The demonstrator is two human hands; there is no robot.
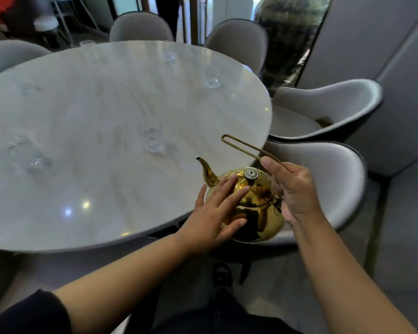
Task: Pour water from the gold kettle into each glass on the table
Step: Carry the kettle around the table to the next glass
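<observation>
Both hands on gold kettle [253, 213] at near right edge of counter [106, 189]: right hand [292, 189] grips wire handle [241, 145], left hand [212, 213] lies flat on lid [258, 189], probably steadying it, spout [206, 171] toward nearest glass [152, 141].

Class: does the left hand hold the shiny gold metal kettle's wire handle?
No: right hand grips it; left hand rests flat on the kettle.

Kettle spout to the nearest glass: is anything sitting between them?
Head view: between the spout of the gold kettle and the nearest glass only bare marble table shows, apart from a faint blur by the glass that I cannot identify.
</observation>
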